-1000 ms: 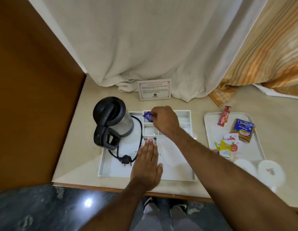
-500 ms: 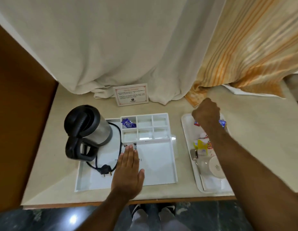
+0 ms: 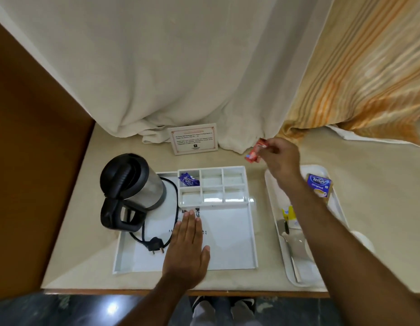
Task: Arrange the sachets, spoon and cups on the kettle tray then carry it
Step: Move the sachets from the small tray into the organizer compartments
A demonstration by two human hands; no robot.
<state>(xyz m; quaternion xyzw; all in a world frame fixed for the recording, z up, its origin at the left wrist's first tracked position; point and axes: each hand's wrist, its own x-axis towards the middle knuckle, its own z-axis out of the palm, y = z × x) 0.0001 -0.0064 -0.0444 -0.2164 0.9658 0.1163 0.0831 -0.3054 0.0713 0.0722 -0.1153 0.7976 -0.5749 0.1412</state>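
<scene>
From the head view, the right hand (image 3: 280,158) is lifted above the table (image 3: 105,147), between the side tray (image 3: 271,184) and the kettle tray (image 3: 251,234). Its fingers (image 3: 271,147) are pinched on the top end of a red sachet (image 3: 256,152), which hangs down and to the left, clear of everything. I take it the sachet is on its way to the divided box (image 3: 212,187) at the back of the kettle tray, where one purple sachet (image 3: 188,180) already lies in the rear-left compartment; the other five compartments look bare.

The left hand (image 3: 188,245) lies flat on the floor of the kettle tray, fingers straight and close together, holding nothing. It seems to be there to keep the light tray from sliding while things are dropped in.

The kettle (image 3: 130,182) stands at the tray's left rear, its cord and plug (image 3: 155,244) looped in front.

On the side tray a tea packet (image 3: 319,185), a yellow sachet (image 3: 289,214) and a spoon (image 3: 289,243) wait, partly hidden by the forearm. A white cup (image 3: 363,240) shows only in part beyond the arm. Most of the arranging is not yet done.
</scene>
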